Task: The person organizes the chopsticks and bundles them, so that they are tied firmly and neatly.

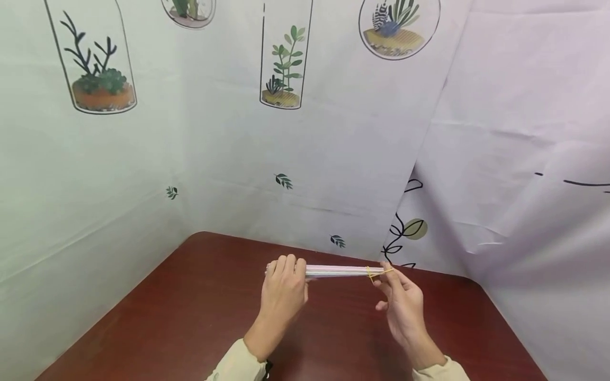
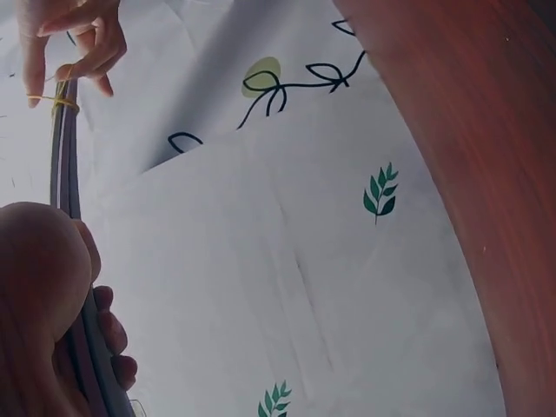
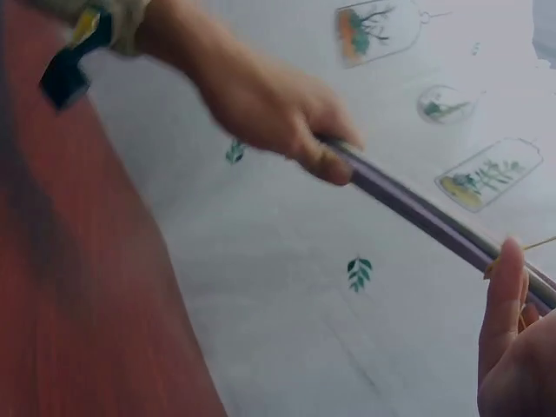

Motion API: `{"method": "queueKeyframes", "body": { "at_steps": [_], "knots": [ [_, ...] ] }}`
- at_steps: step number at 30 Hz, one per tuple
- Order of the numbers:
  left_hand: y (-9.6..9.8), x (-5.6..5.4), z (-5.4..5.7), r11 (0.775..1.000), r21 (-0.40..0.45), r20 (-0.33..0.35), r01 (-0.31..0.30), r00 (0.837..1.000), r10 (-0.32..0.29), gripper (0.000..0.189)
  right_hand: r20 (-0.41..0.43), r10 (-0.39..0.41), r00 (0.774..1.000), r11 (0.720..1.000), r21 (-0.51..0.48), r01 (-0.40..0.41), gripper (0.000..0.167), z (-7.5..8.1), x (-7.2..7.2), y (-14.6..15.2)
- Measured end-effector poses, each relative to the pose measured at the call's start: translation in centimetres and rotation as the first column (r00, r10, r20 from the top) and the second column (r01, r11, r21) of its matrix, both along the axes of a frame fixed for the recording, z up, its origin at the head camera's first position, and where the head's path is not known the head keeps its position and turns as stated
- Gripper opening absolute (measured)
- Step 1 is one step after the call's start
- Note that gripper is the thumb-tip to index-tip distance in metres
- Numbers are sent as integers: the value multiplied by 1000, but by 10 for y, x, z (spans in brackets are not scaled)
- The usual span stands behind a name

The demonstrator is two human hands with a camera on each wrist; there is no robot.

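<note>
A bundle of long thin pastel rods, which look like drinking straws, stretches level between both hands above the table. My left hand grips one end with its fingers curled over the top; the left wrist view shows the fingers wrapped round it. At the other end a thin yellow rubber band loops round the rods. My right hand pinches part of this band, pulling it taut past the rod ends. In the right wrist view, a raised finger stands beside the banded end.
A dark red-brown table lies under the hands. White cloth printed with plants and leaves hangs behind it and along the sides. A dark band with a yellow part shows at the left cuff.
</note>
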State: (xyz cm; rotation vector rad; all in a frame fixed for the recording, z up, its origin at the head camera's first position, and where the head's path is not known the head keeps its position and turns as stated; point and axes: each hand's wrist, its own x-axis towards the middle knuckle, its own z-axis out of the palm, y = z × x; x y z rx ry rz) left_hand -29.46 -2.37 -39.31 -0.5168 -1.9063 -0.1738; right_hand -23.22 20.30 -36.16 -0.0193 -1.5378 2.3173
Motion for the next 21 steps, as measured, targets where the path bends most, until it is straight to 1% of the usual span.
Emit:
{"method": "queueKeyframes", "body": {
  "at_steps": [2,3,5,6,7,8,9,10,11,12,13,14,15,16,17,18,19,20,21],
  "knots": [
    [0,-1,1,1000,-8,2,14,1000,-14,20,-11,16,1000,999,38,-16,24,2,-2,1],
    [0,-1,1,1000,-16,0,20,1000,-20,20,-2,31,1000,997,66,-30,24,3,-3,2],
    [0,-1,1,999,-32,-10,34,999,-34,20,28,75,997,985,157,-78,24,5,-7,4],
    [0,-1,2,998,-40,-17,38,999,-39,20,48,112,993,970,211,-119,25,7,-9,6],
    [0,-1,2,998,-45,-22,42,999,-43,19,71,165,984,948,262,-178,25,8,-12,9],
    [1,-1,2,998,-48,-25,43,999,-44,19,89,231,969,920,305,-248,25,10,-14,14],
    [1,0,2,998,-50,-24,39,999,-40,18,105,311,945,884,332,-328,27,11,-17,19],
    [1,0,2,998,-50,-21,37,999,-38,18,119,397,910,842,349,-412,30,13,-19,25],
    [1,0,2,998,-51,-13,34,999,-34,19,130,482,867,795,352,-494,33,15,-21,31],
    [1,0,2,998,-51,-6,29,1000,-29,19,133,548,826,753,352,-556,37,16,-22,37],
    [0,1,2,998,-53,5,24,1000,-23,19,130,595,793,719,354,-597,40,16,-24,43],
    [0,1,1,998,-56,15,19,1000,-18,20,118,610,784,705,371,-605,40,17,-24,48],
    [-1,2,1,998,-59,26,12,1000,-10,20,93,597,797,698,430,-573,38,16,-24,51],
    [-1,2,0,998,-60,37,8,999,-6,20,56,564,824,694,508,-510,34,16,-23,54],
    [-1,2,0,998,-63,48,2,999,1,20,4,515,857,680,606,-412,29,14,-22,56],
    [-2,2,1,998,-65,56,-2,998,6,19,-61,457,888,638,718,-279,23,14,-22,57],
    [-2,2,1,998,-66,65,-7,998,12,19,-142,398,906,567,815,-121,20,13,-21,57],
    [-1,1,2,998,-69,68,-15,997,20,20,-240,352,905,473,880,50,20,12,-22,56],
    [-1,1,2,997,-70,69,-21,997,26,21,-347,330,878,363,905,222,21,11,-23,54]
  ]
}}
